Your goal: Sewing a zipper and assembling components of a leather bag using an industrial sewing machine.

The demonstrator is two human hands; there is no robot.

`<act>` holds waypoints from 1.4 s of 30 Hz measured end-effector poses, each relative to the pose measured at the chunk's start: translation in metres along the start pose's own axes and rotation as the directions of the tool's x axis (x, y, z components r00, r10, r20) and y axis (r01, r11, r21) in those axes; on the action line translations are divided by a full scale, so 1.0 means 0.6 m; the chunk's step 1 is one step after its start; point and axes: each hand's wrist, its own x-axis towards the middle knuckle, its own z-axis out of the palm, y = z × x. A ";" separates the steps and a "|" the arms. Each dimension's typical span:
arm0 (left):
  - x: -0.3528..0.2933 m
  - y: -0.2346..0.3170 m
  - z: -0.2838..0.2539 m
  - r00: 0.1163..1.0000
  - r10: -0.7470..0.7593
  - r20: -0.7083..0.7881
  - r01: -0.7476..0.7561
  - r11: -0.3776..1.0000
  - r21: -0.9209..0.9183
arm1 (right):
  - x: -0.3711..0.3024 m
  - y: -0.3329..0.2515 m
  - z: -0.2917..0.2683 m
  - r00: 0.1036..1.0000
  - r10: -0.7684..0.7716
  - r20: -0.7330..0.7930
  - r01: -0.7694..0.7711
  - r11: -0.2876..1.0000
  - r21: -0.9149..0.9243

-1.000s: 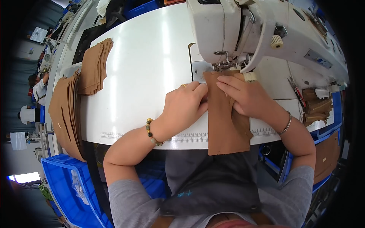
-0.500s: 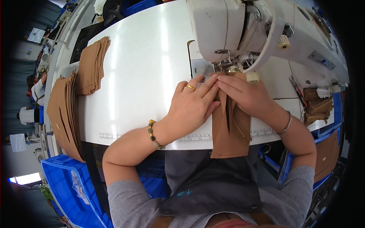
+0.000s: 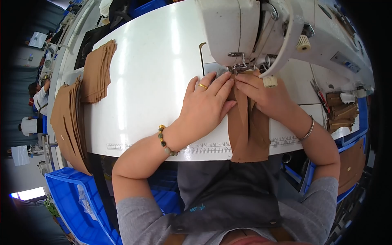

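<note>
A long brown fabric piece (image 3: 258,141) lies under the presser foot (image 3: 233,69) of a white sewing machine (image 3: 232,28). Its near end hangs slightly over the table's front edge, and a dark slit runs along its middle between folded layers. My left hand (image 3: 208,98) lies flat with fingers stretched, fingertips touching the fabric just before the foot and the thumb on its left edge. On the other side my right hand (image 3: 265,94) is closed on the fabric, its fingers together and pointing at the foot; its thumb is hidden. The needle is too small to make out.
Two stacks of brown fabric pieces, one farther (image 3: 97,73) and one nearer (image 3: 67,122), lie on the left. Small brown pieces (image 3: 342,112) and red-handled snips (image 3: 320,96) are at the right. Blue bins (image 3: 81,204) stand below the table, and people sit far left.
The fabric has moved away from me under the foot, its near end now closer to the table edge. Its slit has shifted slightly. My hands stay close to the foot.
</note>
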 end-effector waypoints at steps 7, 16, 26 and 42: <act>-0.007 0.011 0.001 0.999 -0.009 -0.050 0.010 1.000 0.017 | -0.004 0.007 0.002 1.000 -0.017 0.005 0.017 1.000 -0.002; -0.163 0.115 -0.059 0.952 0.306 0.014 -0.305 0.950 -0.065 | -0.051 -0.074 -0.086 0.930 -0.221 0.296 0.163 0.964 0.208; -0.142 0.097 -0.072 0.980 0.194 -0.039 -0.198 0.954 -0.226 | -0.115 -0.178 -0.112 0.904 -0.186 0.384 0.140 0.979 0.147; -0.026 0.020 -0.023 0.995 0.095 0.032 -0.096 0.995 0.019 | -0.008 -0.100 -0.148 0.948 0.000 0.319 -0.034 0.994 0.101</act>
